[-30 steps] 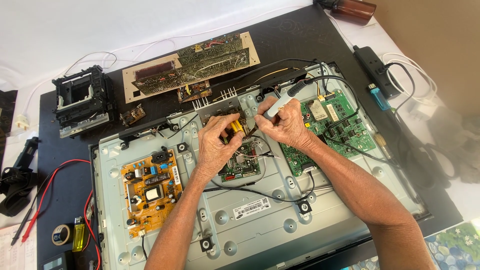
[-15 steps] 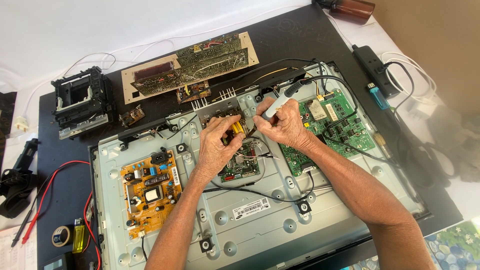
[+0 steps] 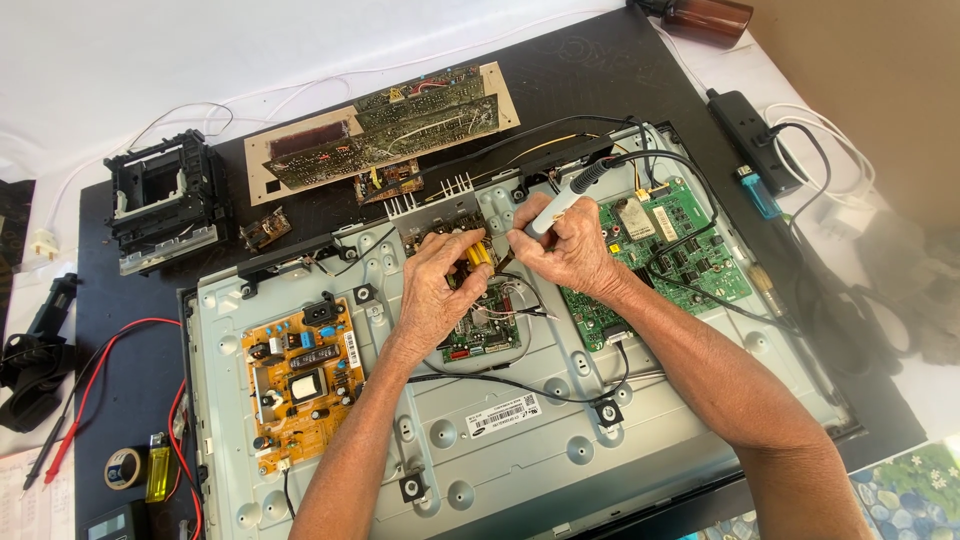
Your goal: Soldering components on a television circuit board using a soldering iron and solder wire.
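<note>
R hand (image 3: 575, 250) clenched around the soldering iron (image 3: 562, 203), pen-style grip low on the handle, cord running off toward the top edge of the TV back panel (image 3: 520, 450). Tip end is down by the small board (image 3: 478, 300) in the panel's middle; the tip itself is hidden behind my fingers, so can't tell if it's touching a joint.

L hand (image 3: 435, 285) pinching something yellow (image 3: 478, 254) between thumb and fingers (prob a component or a bit of solder wick, too small to tell), just beside the iron, on the upper part of the small board.

How I'd do this bit well, imo:
- heel of R hand resting on the panel, steadies the tip
- L fingers kept clear of the hot end, they're v close rn
- heat pad + lead together, short dwell, no pushing
- watch the thin red/white wires (image 3: 520, 305) just below the tip, insulation will melt
- black cable (image 3: 520, 385) loops under both wrists, don't snag it

Surroundings: green main board (image 3: 670, 250) to the right, touching nothing of mine; orange power board (image 3: 295, 385) on the left, well apart. Old brown PCB (image 3: 385, 125) and black mech frame (image 3: 165, 200) up on the mat, not in play. Meter leads (image 3: 95, 385) + tape roll (image 3: 123, 467) far left.
</note>
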